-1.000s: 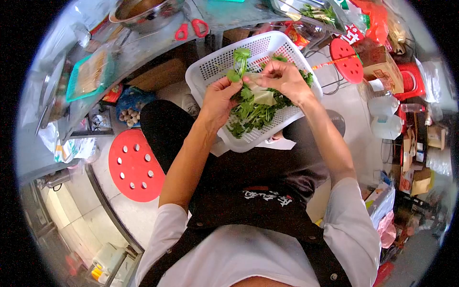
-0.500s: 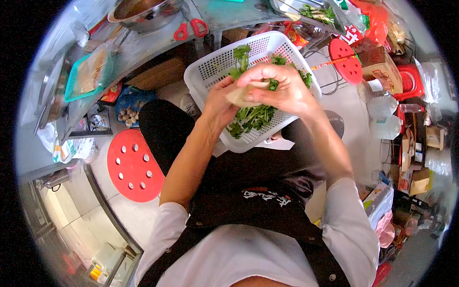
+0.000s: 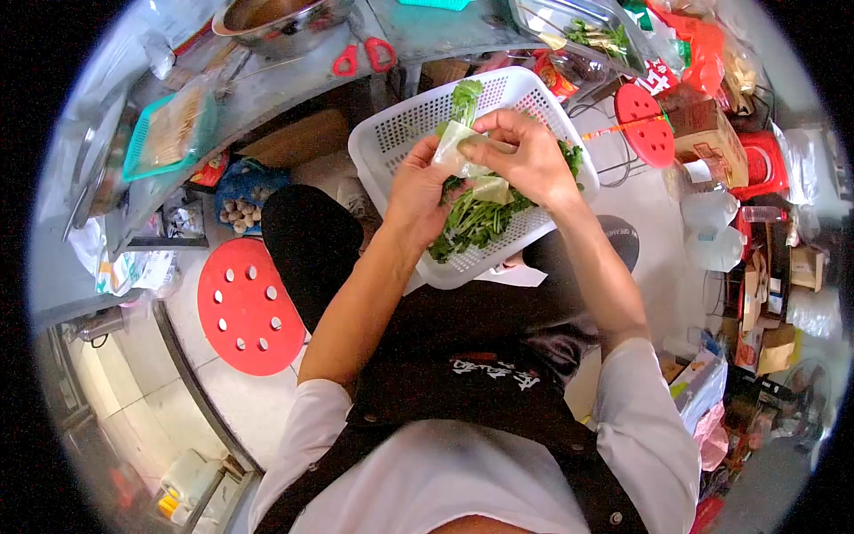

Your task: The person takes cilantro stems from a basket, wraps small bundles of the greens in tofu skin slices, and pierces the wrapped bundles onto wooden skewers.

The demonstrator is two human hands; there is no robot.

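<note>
Over a white perforated basket, my hands work at a thin, pale yellowish sheet that looks like tofu skin. My left hand is closed on its left side. A leafy cilantro sprig sticks up out of the sheet's far end. From the right, my right hand pinches the sheet with thumb and fingers. A second pale flap shows below the right thumb; whether it belongs to the same sheet, I cannot tell. Loose cilantro lies in the basket, partly hidden by my hands.
Red-handled scissors and a metal bowl stand on the counter ahead. A teal tray holds thin sticks at left. One red stool is at left, another at right. A metal tray holds bundled greens.
The sheet, folded between my hands before, now shows flatter, with a flap hanging below. My right hand has shifted slightly down and turned. The view has moved slightly.
</note>
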